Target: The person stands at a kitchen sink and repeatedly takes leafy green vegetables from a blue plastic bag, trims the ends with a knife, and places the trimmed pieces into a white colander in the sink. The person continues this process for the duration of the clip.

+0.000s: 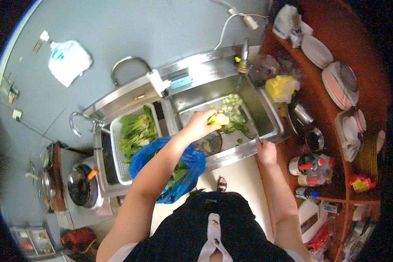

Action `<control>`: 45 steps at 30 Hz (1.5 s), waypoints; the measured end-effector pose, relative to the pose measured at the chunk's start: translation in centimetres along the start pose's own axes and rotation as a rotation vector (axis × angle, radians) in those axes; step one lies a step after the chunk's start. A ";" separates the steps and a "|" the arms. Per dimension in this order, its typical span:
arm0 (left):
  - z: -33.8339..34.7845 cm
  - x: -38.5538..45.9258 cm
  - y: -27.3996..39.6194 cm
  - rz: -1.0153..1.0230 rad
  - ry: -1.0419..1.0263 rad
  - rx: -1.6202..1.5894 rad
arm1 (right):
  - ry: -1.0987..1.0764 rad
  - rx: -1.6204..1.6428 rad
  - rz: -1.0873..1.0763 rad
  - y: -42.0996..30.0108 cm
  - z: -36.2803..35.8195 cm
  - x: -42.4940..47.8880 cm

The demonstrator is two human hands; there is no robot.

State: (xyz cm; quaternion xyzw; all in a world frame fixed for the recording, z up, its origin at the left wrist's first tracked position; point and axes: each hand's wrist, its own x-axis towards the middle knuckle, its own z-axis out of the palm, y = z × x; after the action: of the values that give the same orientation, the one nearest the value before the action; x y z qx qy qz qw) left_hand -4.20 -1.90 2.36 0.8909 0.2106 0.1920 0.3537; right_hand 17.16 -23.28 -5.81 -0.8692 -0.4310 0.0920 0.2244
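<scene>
My left hand [201, 124] holds the pale base of a leafy green [218, 120] over the right basin of a steel sink [242, 146]. At the basin's front right corner, my right hand [267, 151] is closed around the handle of a long, thin tool, probably a knife; blur hides its details. Cut pale stem ends and leaves [232, 114] lie beneath on a light board or tray in the basin. Left of them, a white perforated basket [116, 140] holds leafy greens. A blue plastic bag [137, 163] with greens inside hangs at the sink's front edge, partly behind my left forearm.
A curved faucet [131, 59] and a light-blue object [181, 82] are at the sink's back. A yellow bag [281, 88] lies right of the basin. Stacked plates [337, 86] and bottles [311, 163] stand on reddish shelving. A pan [82, 185] is at left.
</scene>
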 end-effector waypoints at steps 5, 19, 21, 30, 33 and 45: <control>-5.0 -3.3 -0.2 -0.087 0.199 0.149 | -0.108 0.123 0.059 -1.6 0.2 0.5; -17.0 -20.7 -14.7 -0.147 0.386 0.765 | -0.178 0.096 0.039 -2.6 4.4 0.3; -15.8 -20.2 -12.1 -0.206 0.469 0.605 | -0.156 0.135 -0.002 -2.4 4.6 0.1; -3.0 -26.6 -6.0 -0.672 0.003 0.296 | -0.189 0.286 0.032 -8.9 3.5 -2.3; -0.6 -25.8 -5.9 -0.784 0.144 0.263 | -0.154 0.260 -0.031 -9.4 4.1 -2.8; -4.7 -25.3 -1.3 -0.657 0.624 -1.090 | -0.155 0.433 0.008 -13.5 3.4 -5.2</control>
State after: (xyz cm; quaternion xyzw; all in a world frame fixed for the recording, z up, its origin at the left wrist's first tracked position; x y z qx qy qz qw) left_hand -28.01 -11.40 -0.31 0.3806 0.4340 0.3995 0.7122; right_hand 3.20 -19.22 -2.65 -0.7927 -0.4135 0.2497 0.3718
